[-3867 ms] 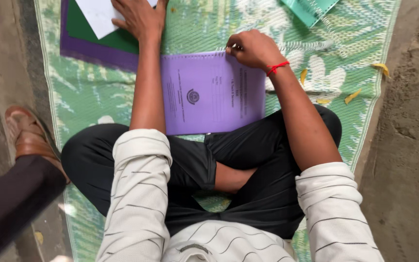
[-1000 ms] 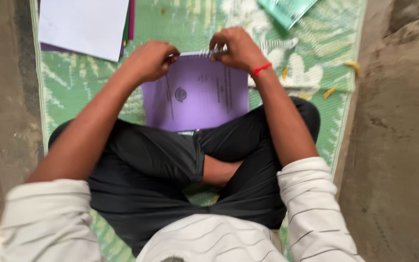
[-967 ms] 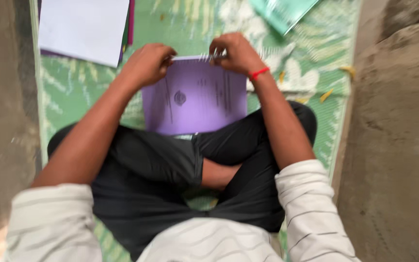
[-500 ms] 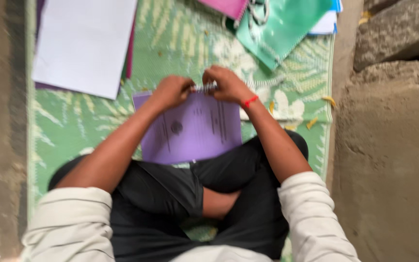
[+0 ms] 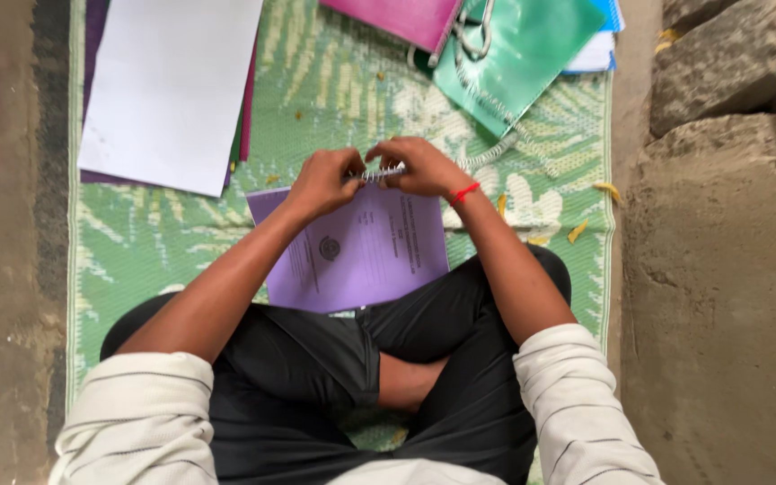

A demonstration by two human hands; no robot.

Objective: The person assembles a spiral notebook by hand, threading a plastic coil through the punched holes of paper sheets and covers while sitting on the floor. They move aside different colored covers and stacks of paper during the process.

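Observation:
A purple booklet [image 5: 352,256] with a printed cover lies on the green woven mat [image 5: 150,242] in front of my crossed legs. Along its far edge runs a white spiral binding coil [image 5: 381,172]. My left hand [image 5: 323,180] pinches the coil's left part, fingers closed on it. From the right, my right hand [image 5: 419,166], with a red thread on the wrist, grips the same coil. The coil's loose end trails right across the mat [image 5: 487,157].
A stack of white and purple sheets [image 5: 168,90] lies at the upper left. A magenta cover [image 5: 401,18] and a green cover [image 5: 518,49] lie at the top with another coil [image 5: 471,31]. Yellow scraps [image 5: 577,232] dot the mat's right side. Rough stone [image 5: 729,180] borders the right.
My left hand left the sheet stack and came to the coil beside my right hand. The view tilted up, showing more of the covers at the top.

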